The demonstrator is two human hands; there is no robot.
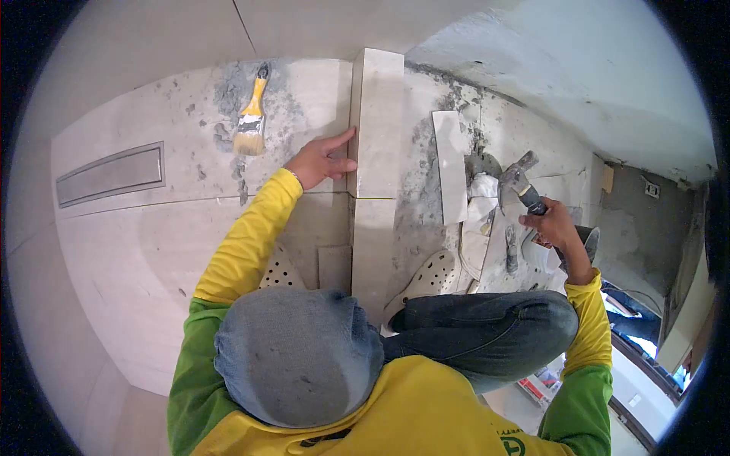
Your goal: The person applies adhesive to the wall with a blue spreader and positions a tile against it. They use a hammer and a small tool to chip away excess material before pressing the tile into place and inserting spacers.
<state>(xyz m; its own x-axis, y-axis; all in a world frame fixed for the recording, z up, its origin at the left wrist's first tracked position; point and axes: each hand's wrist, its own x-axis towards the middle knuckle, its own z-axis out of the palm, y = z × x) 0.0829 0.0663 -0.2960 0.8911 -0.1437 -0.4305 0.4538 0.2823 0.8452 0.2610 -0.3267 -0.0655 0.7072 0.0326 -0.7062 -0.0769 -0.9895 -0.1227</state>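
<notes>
My left hand (323, 159) rests against the left side of a raised, tile-clad curb (379, 125), its fingers stretched out and apart. My right hand (551, 224) is closed around the dark handle of a hammer (522, 176). The hammer's head points up and away, held above the floor to the right of the curb. Between the curb and the hammer lies a narrow, pale tile strip (450, 171). A crumpled white cloth or bag (482, 188) sits beside that strip, partly overlapped by other pieces.
A yellow-handled paintbrush (251, 121) lies on the mortar-stained floor, left of the curb. Farther left is a long drain cover (114, 175). Near my right wrist stands a white tub (538, 254). A wall socket (652, 189) is at the right.
</notes>
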